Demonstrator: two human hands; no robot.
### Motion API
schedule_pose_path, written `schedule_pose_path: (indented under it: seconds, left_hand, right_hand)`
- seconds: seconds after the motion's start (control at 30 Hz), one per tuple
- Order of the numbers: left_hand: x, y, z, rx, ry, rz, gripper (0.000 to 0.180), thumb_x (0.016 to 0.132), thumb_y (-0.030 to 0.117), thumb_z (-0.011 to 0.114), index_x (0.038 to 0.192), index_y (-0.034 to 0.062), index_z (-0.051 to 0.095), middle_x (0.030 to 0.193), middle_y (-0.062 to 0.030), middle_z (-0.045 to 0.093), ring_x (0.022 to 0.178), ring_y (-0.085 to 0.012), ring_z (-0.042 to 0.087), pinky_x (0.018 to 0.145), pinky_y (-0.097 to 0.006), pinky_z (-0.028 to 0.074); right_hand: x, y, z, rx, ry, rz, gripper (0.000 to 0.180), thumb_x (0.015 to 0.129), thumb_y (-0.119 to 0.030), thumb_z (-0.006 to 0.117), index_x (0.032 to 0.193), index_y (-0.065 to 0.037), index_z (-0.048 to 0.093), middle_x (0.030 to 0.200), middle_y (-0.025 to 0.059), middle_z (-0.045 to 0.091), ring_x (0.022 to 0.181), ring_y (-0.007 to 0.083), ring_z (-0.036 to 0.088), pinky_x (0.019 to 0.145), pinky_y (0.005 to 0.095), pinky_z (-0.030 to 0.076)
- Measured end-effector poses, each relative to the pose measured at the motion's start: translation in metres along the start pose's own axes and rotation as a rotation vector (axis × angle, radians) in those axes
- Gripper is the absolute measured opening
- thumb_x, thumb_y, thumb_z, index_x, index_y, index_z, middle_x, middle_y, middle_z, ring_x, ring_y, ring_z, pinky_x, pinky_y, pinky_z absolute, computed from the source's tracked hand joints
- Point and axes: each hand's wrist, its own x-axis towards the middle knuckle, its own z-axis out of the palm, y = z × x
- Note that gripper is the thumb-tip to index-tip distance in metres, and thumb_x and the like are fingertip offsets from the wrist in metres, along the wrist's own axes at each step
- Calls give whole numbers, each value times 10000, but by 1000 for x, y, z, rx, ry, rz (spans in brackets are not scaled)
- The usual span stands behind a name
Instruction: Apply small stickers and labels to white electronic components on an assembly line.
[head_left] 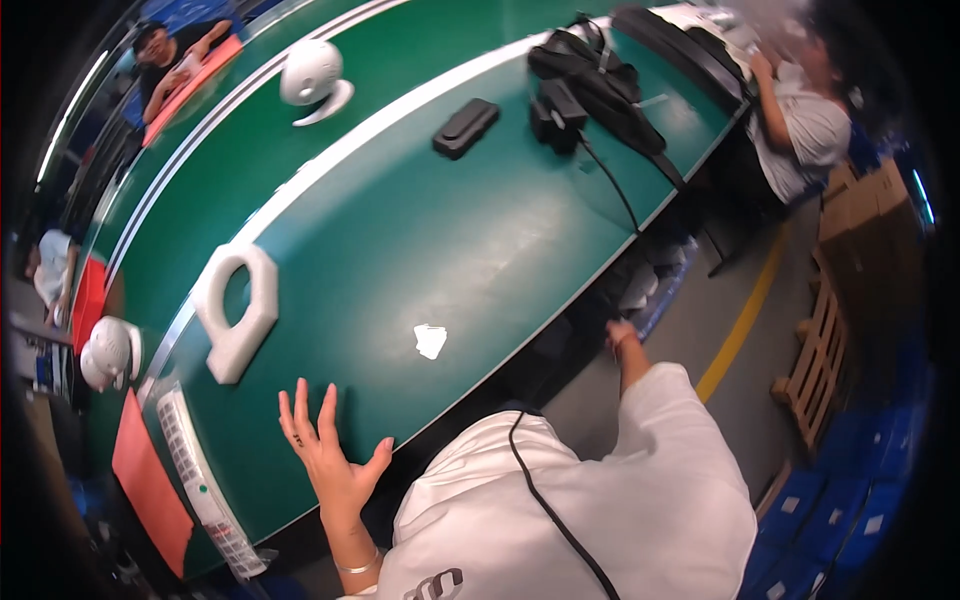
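Head view: left hand [336, 470] is spread wide, empty, near flat white pieces [430, 341], seemingly not yet handled, on the green surface [350, 250]; right hand [621, 336], grip unclear.

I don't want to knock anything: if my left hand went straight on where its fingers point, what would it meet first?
Probably the right side of the white looped piece. Your left hand may be raised enough to pass over it, as depth is unclear.

The green tabletop [380, 240] looks smooth and faintly glossy, the white slips [431, 342] papery, the bracelet [357, 568] shiny metal, the backpack [612, 85] matt cloth, the pallet [812, 352] bare wood.
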Motion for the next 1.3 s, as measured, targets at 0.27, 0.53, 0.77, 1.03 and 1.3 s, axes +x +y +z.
schedule_pose_path:
  seconds: [0.27, 0.53, 0.77, 1.03, 1.3]
  left_hand:
    - [-18, -49, -48, 23, 411, -125, 566, 722, 170, 740, 1254, 95, 564, 1393, -151, 418, 1325, -391, 321, 1072, -488, 288]
    - [-109, -143, -101, 478, 491, -737, 683, 824, 346, 681, 1369, 31, 417, 1431, -209, 347, 1325, -420, 307, 1073, -528, 271]
    - [-206, -164, -124, 387, 780, -1116, 246, 884, 216, 594, 1064, 49, 609, 1027, -142, 628, 941, -330, 596, 827, -408, 467]
    - [-254, -164, -89, -705, 904, -1013, 108, 872, 65, 617, 925, -26, 638, 751, -42, 660, 665, -82, 608, 592, -213, 473]
    - [-222, -193, -69, -849, 1171, -905, 143, 919, 68, 508, 916, -8, 629, 769, -11, 633, 602, -45, 541, 507, -178, 389]
  right_hand:
    - [-33, 104, 76, -816, -268, -276, 494, 739, -430, 704, 948, 18, 700, 1013, 243, 666, 978, 346, 652, 851, 420, 500]
    - [-83, 8, 84, -1003, -611, -492, 249, 747, -173, 612, 841, 52, 663, 797, 175, 642, 717, 342, 649, 596, 486, 507]
    - [19, 19, 58, -1518, -609, -346, 379, 823, -328, 518, 875, -6, 710, 811, 189, 690, 721, 303, 681, 609, 430, 529]
    - [-109, -150, 1, -1691, -1015, -268, 343, 815, -345, 616, 914, -32, 716, 799, 169, 679, 671, 274, 649, 591, 369, 514]
    - [-370, -311, -74, -1521, -1335, -97, 338, 807, -364, 729, 960, -62, 722, 784, 145, 667, 613, 241, 611, 571, 299, 497]
